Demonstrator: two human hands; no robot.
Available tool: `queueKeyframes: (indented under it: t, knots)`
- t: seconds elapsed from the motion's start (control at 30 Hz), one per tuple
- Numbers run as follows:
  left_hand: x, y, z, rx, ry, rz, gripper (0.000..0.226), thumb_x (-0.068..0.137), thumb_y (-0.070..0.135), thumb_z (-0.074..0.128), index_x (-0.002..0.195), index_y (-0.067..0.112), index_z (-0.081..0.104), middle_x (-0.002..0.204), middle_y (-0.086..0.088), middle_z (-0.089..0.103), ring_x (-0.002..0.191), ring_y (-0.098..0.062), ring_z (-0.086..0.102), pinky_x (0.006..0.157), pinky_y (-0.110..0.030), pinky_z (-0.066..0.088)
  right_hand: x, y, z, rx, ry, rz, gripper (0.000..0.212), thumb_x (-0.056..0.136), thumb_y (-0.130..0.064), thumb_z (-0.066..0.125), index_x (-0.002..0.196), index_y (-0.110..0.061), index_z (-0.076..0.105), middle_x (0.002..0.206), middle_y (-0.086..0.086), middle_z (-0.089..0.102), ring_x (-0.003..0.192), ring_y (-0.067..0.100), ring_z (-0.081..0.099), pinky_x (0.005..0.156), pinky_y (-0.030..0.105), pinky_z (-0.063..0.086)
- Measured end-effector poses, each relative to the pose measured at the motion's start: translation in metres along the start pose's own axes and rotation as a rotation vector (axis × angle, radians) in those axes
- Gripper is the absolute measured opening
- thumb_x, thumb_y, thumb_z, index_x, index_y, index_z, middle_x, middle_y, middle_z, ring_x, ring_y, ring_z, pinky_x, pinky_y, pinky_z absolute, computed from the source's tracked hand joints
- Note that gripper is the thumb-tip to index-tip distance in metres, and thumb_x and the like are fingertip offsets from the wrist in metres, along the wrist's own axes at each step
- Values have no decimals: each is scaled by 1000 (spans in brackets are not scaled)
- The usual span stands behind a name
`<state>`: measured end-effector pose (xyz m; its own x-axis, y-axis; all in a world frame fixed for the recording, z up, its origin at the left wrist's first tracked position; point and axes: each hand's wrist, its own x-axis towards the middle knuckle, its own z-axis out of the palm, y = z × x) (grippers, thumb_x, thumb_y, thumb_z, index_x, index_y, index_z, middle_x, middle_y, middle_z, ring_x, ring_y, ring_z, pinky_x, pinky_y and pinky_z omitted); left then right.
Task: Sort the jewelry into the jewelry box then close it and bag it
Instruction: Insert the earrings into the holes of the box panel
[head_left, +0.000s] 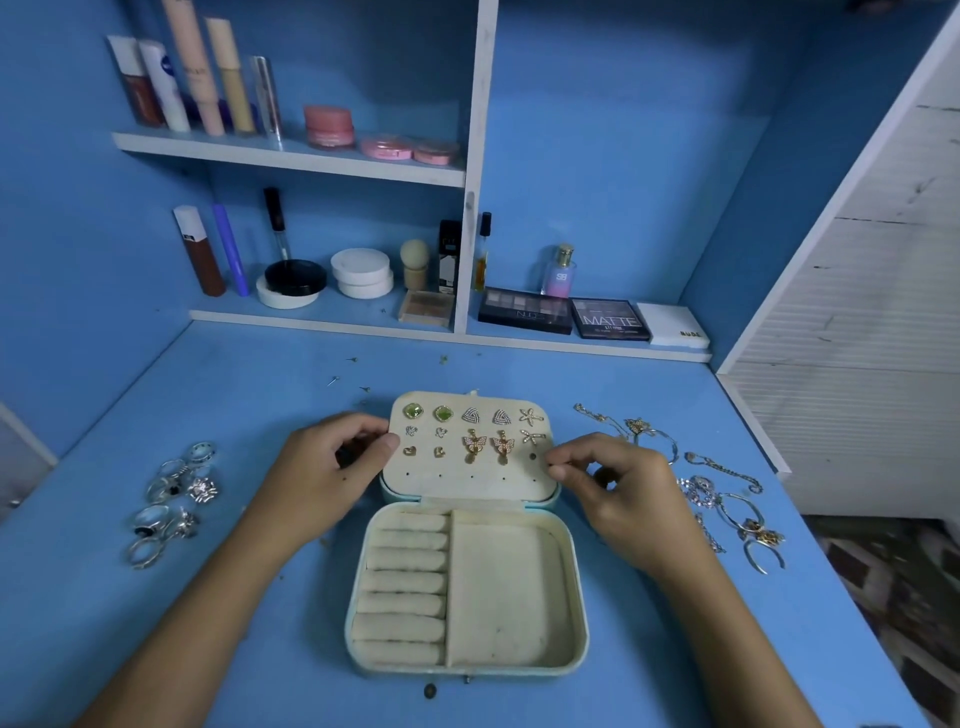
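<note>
Lying open: jewelry box (467, 592) is sitting flat on the blue desk (649, 649), lid (470, 480) folded back away from the person.
Hard to see: tiny specks are lying on the desk behind the lid, too small to name; a small dark round bit (430, 690) is sitting by the box's front edge, can't tell what it is.
Cut off: both forearms are running out of the bottom of the view.
Left hand (332, 467): fingers are curling at the lid's left edge, thumb tip touching the earring panel; whether anything is pinched between the fingers is hidden, can't tell.
Right hand (618, 488): thumb and forefinger are pinching together at the lid's right edge beside an empty stud hole; something tiny may be in the pinch, too small to confirm.
Earrings (472, 431): green studs, triangle studs, starfish, small hearts and butterfly drops are sitting pinned in rows on the lid panel; bottom row of holes is showing bare.
Box base: ring rolls (405, 587) on the left, open tray (506, 592) on the right.
Rings (174, 501): silver cluster is lying on the desk left of the box, well apart from it.
Chains and bangles (727, 499): tangled pile is lying right of the box, just beyond the right hand.
Shelves (291, 156): cosmetics tubes, pink jars and eyeshadow palettes (566, 314) are standing at the back.
</note>
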<state>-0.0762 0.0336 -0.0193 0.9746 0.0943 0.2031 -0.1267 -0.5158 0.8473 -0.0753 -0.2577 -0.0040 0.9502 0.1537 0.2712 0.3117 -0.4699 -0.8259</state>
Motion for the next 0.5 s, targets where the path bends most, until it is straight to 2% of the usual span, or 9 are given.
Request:
queueKeyframes:
  t: [0.1,0.23,0.33,0.5]
  knots:
    - [0,0,0,9,2,7,7,91,24,69,91,31,72,85,19,71,82,-4,66,72,-14,49,1,2,0,8,-3,5,24,86,-9,76,82,-33,76,86,-15,72,62,3,55,55,15,41]
    - [1,-1,0,22,3,16,6,90,25,69,91,30,73,85,18,72,83,-5,66,72,-15,49,1,5,1,2,-11,2,19,85,-10,77,84,-29,78,87,-11,74,67,5,57,61,14,40]
    - [0,-1,0,25,5,22,8,91,24,69,90,31,72,85,19,71,82,-5,66,71,-14,48,1,6,2,-19,-27,-22,18,84,-10,78,85,-28,78,87,-16,73,76,10,62,65,13,41]
    - [1,-2,0,33,-1,37,7,90,24,69,91,30,72,86,17,72,83,-8,67,74,-21,51,1,9,3,-54,-37,-53,23,85,-9,77,82,-32,77,86,-20,71,81,15,63,67,13,41]
